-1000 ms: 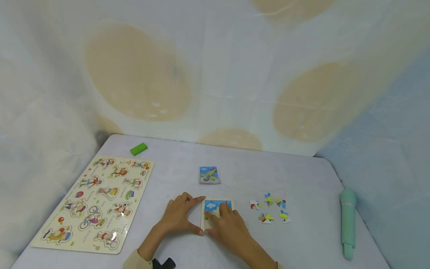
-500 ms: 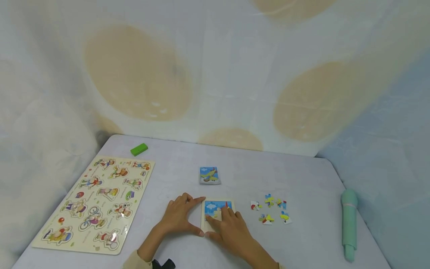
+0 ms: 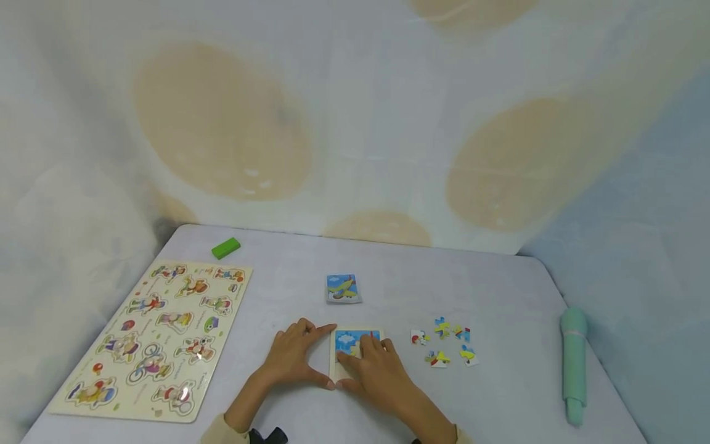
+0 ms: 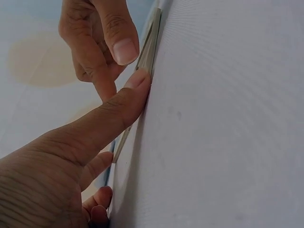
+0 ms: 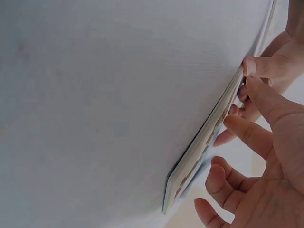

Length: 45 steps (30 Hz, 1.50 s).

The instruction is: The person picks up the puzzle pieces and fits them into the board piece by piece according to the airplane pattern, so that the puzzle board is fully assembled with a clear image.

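Observation:
A small square jigsaw puzzle tray (image 3: 332, 364) lies on the table, with blue-sky pieces (image 3: 347, 339) in its upper part. My left hand (image 3: 291, 357) is at its left side, index finger reaching the upper corner and thumb at the lower corner, both extended. In the left wrist view the left thumb (image 4: 135, 90) touches the tray's edge. My right hand (image 3: 383, 379) is over the tray's right side, index fingertip touching the pieces and thumb near the lower left corner. Its remaining fingers are loosely bent. The right hand hides part of the tray.
Several loose puzzle pieces (image 3: 439, 359) lie right of the tray. Behind it is a reference card (image 3: 342, 288) with a yellow airplane. A large picture board (image 3: 150, 339) takes up the left, with a green block (image 3: 225, 248) behind. A mint-green cylinder (image 3: 574, 367) lies at the right edge.
Both hands stay around the tray. The right hand's fingers shift slightly over the puzzle pieces. The whole view moves a little, and the loose pieces stay where they were.

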Tool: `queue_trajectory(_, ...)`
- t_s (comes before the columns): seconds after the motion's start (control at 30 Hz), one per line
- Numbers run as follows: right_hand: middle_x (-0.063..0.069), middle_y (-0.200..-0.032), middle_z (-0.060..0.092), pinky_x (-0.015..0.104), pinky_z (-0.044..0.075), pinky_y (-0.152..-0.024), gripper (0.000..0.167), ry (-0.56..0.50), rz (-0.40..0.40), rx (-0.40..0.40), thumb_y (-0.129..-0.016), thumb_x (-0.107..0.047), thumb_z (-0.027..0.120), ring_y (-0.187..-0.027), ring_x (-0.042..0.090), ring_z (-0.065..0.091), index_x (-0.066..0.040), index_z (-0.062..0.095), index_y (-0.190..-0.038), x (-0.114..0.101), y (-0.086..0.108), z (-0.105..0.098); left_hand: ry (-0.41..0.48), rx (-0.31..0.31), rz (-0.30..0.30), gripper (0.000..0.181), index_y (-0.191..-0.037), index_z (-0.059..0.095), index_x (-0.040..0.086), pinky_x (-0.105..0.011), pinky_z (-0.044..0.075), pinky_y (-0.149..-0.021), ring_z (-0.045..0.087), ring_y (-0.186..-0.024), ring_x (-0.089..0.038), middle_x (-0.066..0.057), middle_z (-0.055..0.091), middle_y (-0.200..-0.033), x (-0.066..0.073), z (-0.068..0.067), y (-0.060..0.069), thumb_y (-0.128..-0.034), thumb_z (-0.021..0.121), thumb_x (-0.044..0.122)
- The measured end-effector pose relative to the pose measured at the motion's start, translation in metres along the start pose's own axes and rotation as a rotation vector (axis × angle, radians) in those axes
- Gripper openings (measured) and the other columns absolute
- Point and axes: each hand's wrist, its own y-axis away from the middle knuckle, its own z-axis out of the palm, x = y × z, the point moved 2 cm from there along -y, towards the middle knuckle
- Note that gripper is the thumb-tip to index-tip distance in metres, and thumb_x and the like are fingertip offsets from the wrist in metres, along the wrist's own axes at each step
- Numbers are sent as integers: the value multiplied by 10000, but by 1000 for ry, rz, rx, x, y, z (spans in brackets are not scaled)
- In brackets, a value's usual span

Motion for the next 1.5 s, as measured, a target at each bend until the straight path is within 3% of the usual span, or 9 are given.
queue_trajectory(0.13,5,-954,500,427,402,-859,505,-40,19,-21,-853,-575,674,-898,151,503,-339,656,-1299,4,0,0,6,4,-5,1051,-1428,533,317,-312,258,-688,382,-880,-116,67,424,-991,1,-1,1,-497,876,666)
queue_trajectory(0.3,-14,-952,465,403,399,-862,505,-150,135,-28,-837,-525,728,-857,132,470,-265,684,-1268,17,4,-1,2,10,-14,1050,-1422,541,313,-313,255,-688,386,-881,-120,61,427,-988,2,-3,2,-490,888,650)
queue_trajectory(0.57,-47,-866,419,314,357,-730,455,-257,264,82,-787,-379,821,-742,104,388,-150,732,-1171,48,17,-9,8,1,-30,1046,-1420,543,325,-319,248,-683,372,-869,-123,57,424,-986,1,-2,2,-487,897,639)
queue_trajectory(0.8,-43,-863,459,256,364,-671,456,-298,396,109,-762,-332,850,-729,107,403,-148,740,-1164,79,25,-7,18,-7,-21,1060,-1430,532,317,-321,249,-689,369,-875,-128,48,429,-995,2,-3,3,-489,893,644)
queue_trajectory(1.07,52,-930,527,218,381,-566,453,-350,454,170,-763,-219,854,-685,100,417,-70,723,-1171,119,42,-8,32,-19,-16,1040,-1432,530,314,-317,249,-690,369,-880,-129,52,425,-1000,4,-4,3,-511,888,636)
queue_trajectory(1.5,83,-934,472,277,358,-615,517,-390,593,99,-807,-271,814,-751,174,433,-16,675,-1235,162,56,-6,26,-21,-24,1044,-1434,525,328,-319,243,-684,363,-874,-130,55,412,-989,3,-2,1,-505,890,637)
